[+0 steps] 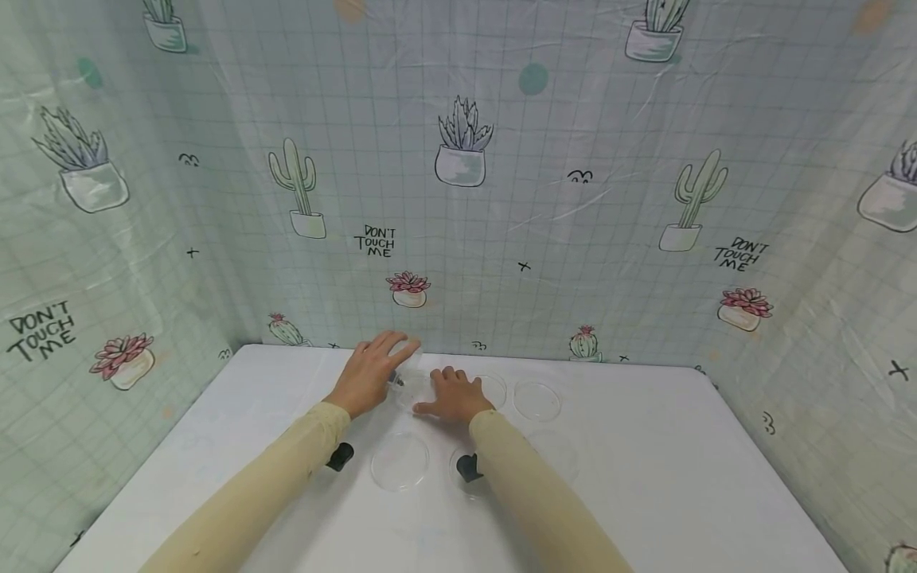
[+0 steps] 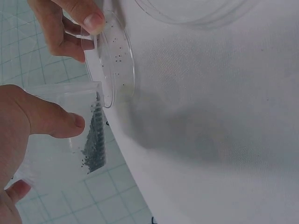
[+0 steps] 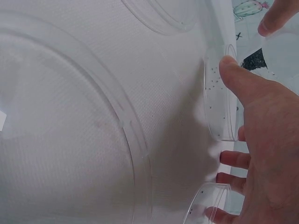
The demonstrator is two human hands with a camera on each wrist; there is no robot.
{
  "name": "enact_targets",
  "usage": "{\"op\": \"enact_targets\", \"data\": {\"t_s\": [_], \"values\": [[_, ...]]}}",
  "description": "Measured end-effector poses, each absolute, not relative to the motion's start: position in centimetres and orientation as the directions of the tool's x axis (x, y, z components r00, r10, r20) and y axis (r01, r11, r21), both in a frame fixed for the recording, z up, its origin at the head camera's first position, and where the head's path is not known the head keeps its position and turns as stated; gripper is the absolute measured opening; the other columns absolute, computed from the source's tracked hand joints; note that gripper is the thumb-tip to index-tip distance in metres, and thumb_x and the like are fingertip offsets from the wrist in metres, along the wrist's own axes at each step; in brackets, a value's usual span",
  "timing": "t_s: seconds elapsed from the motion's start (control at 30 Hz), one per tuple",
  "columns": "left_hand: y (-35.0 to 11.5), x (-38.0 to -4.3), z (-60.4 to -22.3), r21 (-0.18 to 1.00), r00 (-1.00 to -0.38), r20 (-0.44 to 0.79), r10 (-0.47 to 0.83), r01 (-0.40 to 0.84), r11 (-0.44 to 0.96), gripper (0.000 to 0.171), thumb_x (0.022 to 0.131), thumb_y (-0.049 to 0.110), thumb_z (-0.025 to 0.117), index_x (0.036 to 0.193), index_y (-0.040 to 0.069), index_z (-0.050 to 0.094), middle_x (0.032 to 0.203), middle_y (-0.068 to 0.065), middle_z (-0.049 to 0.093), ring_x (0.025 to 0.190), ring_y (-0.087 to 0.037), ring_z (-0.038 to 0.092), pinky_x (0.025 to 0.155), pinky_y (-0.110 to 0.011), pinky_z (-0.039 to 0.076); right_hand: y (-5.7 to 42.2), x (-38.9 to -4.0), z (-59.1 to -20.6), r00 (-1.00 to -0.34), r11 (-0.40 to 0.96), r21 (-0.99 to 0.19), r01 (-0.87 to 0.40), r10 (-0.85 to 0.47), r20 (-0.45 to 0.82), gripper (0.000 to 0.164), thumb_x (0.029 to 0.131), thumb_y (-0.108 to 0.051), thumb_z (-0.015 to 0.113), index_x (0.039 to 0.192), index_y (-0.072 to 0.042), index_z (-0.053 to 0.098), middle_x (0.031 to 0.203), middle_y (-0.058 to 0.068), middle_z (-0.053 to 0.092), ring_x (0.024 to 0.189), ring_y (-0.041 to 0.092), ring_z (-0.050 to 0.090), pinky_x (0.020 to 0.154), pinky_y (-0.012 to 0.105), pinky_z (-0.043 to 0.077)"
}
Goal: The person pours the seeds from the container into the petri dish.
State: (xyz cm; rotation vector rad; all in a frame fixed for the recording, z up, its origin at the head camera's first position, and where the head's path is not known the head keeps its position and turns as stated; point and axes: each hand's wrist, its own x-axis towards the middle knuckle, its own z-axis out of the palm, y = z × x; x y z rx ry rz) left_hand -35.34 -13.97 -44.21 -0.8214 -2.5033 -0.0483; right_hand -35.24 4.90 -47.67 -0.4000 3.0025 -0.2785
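Along far edge of white table (image 1: pixel 645 477), head view: left hand (image 1: pixel 368 374) beside right hand (image 1: pixel 453 395), clear dishes (image 1: pixel 399 461) around. Left wrist view: left hand grips clear bag (image 2: pixel 60 158) of dark grains (image 2: pixel 96 144), corner at rim of specked dish (image 2: pixel 122 60). Right wrist view: right hand, thumb atop rim, pinches specked dish at table edge, other fingers spread.

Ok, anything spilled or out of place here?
Nothing clearly stands out: dark grains sit in the bag and the petri dish next to it, neither visibly damaged, though a stray grain could escape notice.
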Motion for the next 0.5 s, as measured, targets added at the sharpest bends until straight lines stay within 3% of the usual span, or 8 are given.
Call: {"op": "enact_targets", "data": {"t_s": [0.5], "values": [[-13.69, -35.06, -44.36, -0.166, -0.675, 0.460, 0.577, 0.573, 0.802, 0.085, 0.069, -0.003, 0.081, 0.142, 0.025, 0.048, 0.140, -0.005, 0.050, 0.133, -0.024, 0.043, 0.096, -0.049, 0.049, 4.85, -35.14, -48.01, -0.961, 0.950, -0.182, -0.253, -0.268, -0.065, 0.082, 0.083, -0.070, 0.055, 0.144, -0.017, 0.042, 0.145, 0.008, 0.046, 0.135, 0.030, 0.042, 0.108, 0.064, 0.034]]}}
